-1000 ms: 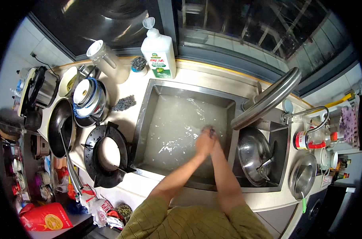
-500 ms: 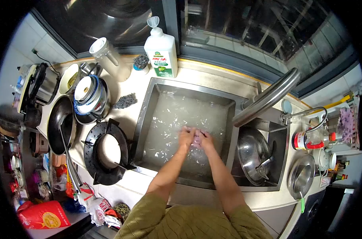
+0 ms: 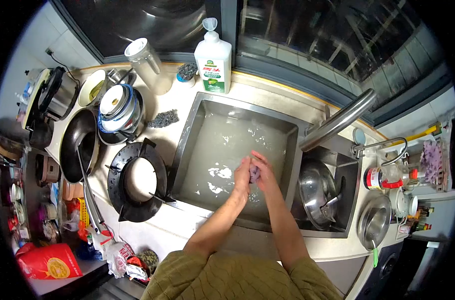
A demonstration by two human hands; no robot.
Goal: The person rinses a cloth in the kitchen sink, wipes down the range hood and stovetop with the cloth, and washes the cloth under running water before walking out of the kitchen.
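Over the murky water in the large sink basin (image 3: 183, 172), my left hand (image 3: 242, 172) and my right hand (image 3: 263, 169) are pressed together. A bunched purple cloth (image 3: 255, 174) is squeezed between them, mostly hidden by the palms and fingers. Both hands are closed around it, just above the water surface. The curved steel faucet (image 3: 340, 120) reaches in from the right of the basin, apart from my hands.
A smaller basin on the right holds a steel bowl (image 3: 316, 187). A stove grate (image 3: 118, 182), a wok (image 3: 77, 145) and stacked bowls (image 3: 115, 102) stand left. Behind the sink are a white detergent bottle (image 3: 213, 62), a clear pitcher (image 3: 150, 67) and a scouring pad (image 3: 163, 118).
My hands have come up out of the water and closed tightly together around the purple cloth. The water surface is calmer. The whole view has shifted slightly.
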